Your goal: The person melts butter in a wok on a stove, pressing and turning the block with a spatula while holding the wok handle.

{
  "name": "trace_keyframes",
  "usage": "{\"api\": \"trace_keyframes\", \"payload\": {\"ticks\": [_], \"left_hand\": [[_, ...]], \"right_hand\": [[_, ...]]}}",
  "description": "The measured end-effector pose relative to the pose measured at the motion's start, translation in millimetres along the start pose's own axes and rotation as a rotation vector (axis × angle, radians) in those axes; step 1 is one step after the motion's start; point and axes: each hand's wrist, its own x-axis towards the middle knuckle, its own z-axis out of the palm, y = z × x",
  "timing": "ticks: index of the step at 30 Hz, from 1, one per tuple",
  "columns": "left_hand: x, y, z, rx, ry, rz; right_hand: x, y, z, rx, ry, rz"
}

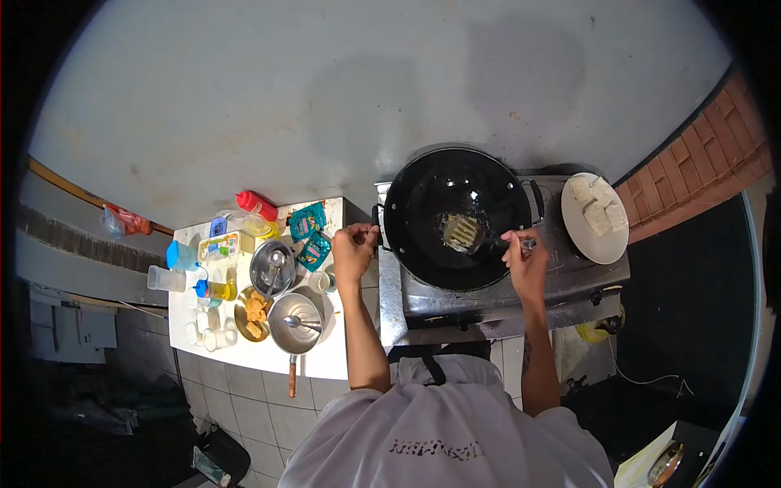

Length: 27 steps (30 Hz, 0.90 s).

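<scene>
A large black wok (419,256) stands on the steel stove (521,301). My left hand (355,248) is closed on the wok's left handle. In my right hand (525,259) is the dark handle of a slotted spatula (480,241), whose head reaches into the wok. At the spatula's head lies a pale yellowish piece of food (460,232) with small bubbles around it. An oval white plate (579,240) with several pale coated pieces (600,213) rests on the stove to the right of the wok.
On the white table (325,358) at the left are a metal bowl (264,281), a saucepan (281,329), a bowl of orange-brown food (254,313), green packets (307,221), a red bottle (254,203) and a yellow bottle (220,290). A brick edge (691,171) runs along the right.
</scene>
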Motion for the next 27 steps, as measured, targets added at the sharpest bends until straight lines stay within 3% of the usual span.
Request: {"api": "trace_keyframes", "payload": {"ticks": [5,7,9,11,13,17,27], "left_hand": [[-1.0,0.2,3.6,-0.038,-0.011,-0.007],[-2.3,7.9,-1.7,-0.026,-0.058,-0.127],[-2.4,-0.4,1.6,0.009,0.007,0.039],[-3.3,0.0,2.2,0.014,0.002,0.009],[-4.0,8.0,1.0,-0.043,-0.021,-0.062],[-5.5,3.1,1.1,-0.017,0.016,-0.015],[-5.5,4.7,0.9,0.005,0.023,-0.052]], "right_hand": [[-8.4,6.5,14.8,0.059,-0.073,-0.044],[-8.6,4.1,2.3,-0.009,-0.12,-0.031],[-4.0,4.1,1.4,-0.065,-0.083,-0.007],[0.3,8.4,7.0,-0.013,0.031,-0.025],[-2.6,7.0,10.4,0.019,-0.002,0.0],[-7.5,0.5,1.1,0.01,-0.104,0.0],[-11.4,-2.2,-7.3,0.085,0.088,-0.03]]}}
